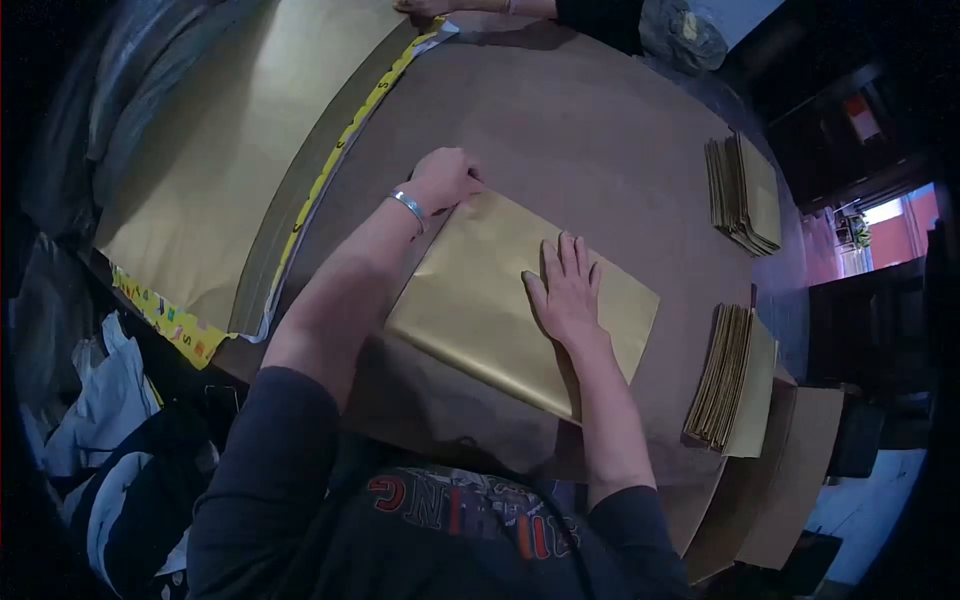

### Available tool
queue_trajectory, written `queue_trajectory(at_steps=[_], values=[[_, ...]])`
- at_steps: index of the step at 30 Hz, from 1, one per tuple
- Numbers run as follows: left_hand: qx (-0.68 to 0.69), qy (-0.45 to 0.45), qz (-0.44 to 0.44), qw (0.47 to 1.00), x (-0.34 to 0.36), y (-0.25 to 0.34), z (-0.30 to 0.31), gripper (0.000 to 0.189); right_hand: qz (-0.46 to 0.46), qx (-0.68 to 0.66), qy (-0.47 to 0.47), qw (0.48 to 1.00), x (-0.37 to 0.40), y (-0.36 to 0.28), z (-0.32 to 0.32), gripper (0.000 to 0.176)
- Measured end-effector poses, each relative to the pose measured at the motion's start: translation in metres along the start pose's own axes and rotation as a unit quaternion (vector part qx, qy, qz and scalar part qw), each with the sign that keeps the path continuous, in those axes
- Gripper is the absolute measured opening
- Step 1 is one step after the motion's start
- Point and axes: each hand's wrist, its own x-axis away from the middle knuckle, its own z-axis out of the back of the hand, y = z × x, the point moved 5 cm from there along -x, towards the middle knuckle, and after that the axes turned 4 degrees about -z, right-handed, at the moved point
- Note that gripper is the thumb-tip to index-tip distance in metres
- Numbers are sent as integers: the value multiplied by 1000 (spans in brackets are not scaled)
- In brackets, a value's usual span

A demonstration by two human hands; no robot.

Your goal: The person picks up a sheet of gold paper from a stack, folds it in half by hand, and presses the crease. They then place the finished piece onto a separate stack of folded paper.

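Note:
A folded gold sheet lies on the brown table top in front of me. My left hand is at its far left corner, fingers curled and closed; what they pinch, if anything, is hidden beneath the hand. A metal bracelet is round that wrist. My right hand rests flat on the right part of the gold sheet, its fingers spread and holding nothing.
A large gold sheet with a yellow printed strip covers the left side. Two stacks of folded gold pieces stand at the right, near a cardboard box. Another person's hand touches the large sheet's far end.

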Motion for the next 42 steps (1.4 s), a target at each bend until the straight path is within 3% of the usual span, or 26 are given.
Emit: queue_trajectory(at_steps=[1, 4, 6, 9, 12, 15, 19, 21, 23, 24, 25, 27, 31, 33, 40, 42], values=[[13, -20, 30, 999, 3, -1, -2, 20, -4, 11, -6, 1000, -1, 1, -1, 63], [-145, 72, -30, 986, 21, 34, -5, 35, -4, 26, 0, 1000, -1, 0, -2, 61], [-44, 92, -76, 992, 44, 87, -19, 40, 20, 5, 30, 999, 1, 1, -2, 60], [35, 81, -90, 992, 91, 142, -67, 56, 6, 108, -20, 994, -1, 3, -6, 71], [0, 106, -91, 990, 128, 144, -79, 71, 13, 54, -1, 998, -5, 12, -14, 73], [-70, 37, -131, 988, 157, 120, -64, 75, 21, 48, 50, 997, -5, 7, -13, 63], [-137, 35, -58, 988, 187, 67, -14, 62, -5, 58, 13, 998, -2, 3, -8, 63], [-91, 107, -35, 989, 204, 37, 25, 46, 1, 55, 29, 998, -4, 9, -15, 64], [101, 144, 96, 980, 221, 18, 48, 28, 1, 53, 30, 998, -4, 7, -13, 64], [218, 57, 162, 961, 228, 17, 52, 23, 0, 45, 28, 999, -4, 8, -13, 64], [218, 53, 162, 961, 233, 18, 54, 23, -4, 44, 25, 999, -4, 8, -15, 64], [332, -139, 212, 909, 243, 22, 33, 24, 5, 47, 35, 998, -4, 7, -13, 64], [417, -182, 225, 862, 242, 27, 28, 25, 9, 36, 31, 999, -3, 6, -11, 63], [486, -208, 293, 797, 242, 31, 26, 25, -3, 54, 25, 998, -4, 5, -10, 63], [366, -232, 198, 879, 229, 22, 24, 25, -7, 30, 22, 999, -3, 4, -9, 62], [258, -219, 185, 923, 225, 22, 28, 20, 5, 46, 36, 998, -4, 6, -12, 63]])
